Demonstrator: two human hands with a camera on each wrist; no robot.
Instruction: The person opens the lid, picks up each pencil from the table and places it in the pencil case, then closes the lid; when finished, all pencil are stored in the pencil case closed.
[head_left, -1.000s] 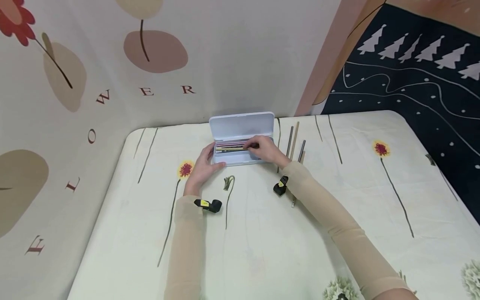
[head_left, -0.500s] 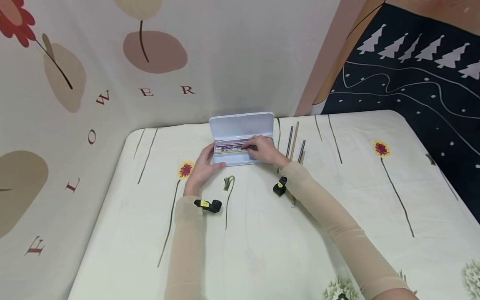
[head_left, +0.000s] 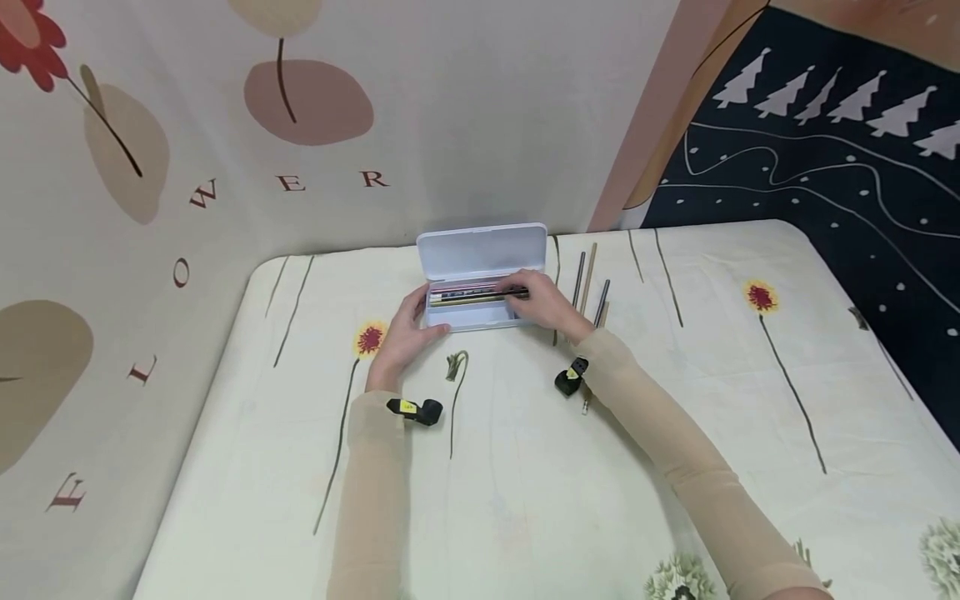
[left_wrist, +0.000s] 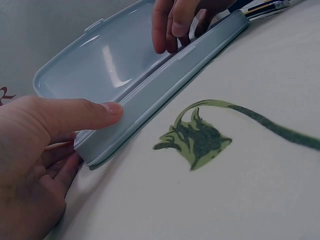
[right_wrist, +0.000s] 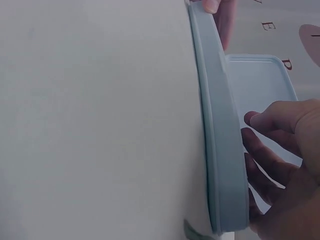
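Observation:
A pale blue pencil case (head_left: 471,317) lies with its lid (head_left: 483,252) raised at the back of the table. Several pencils (head_left: 459,295) lie lengthwise inside. My left hand (head_left: 401,340) grips the case's left end, thumb on the front wall and fingers round the end, as the left wrist view shows. My right hand (head_left: 542,300) reaches into the right half, pinching a dark pencil (head_left: 517,292) among the others. In the right wrist view the right hand's thumb and forefinger nearly meet above the rim, and the front wall hides the pencils.
Several loose pencils (head_left: 589,275) lie on the table right of the case, partly under the right wrist. The white tablecloth (head_left: 487,500) bears printed flowers and stems. A patterned cloth wall (head_left: 480,167) stands close behind the lid.
My right hand has shifted slightly right within the case, and the pencils under it have moved a little. The left hand and case stay in place.

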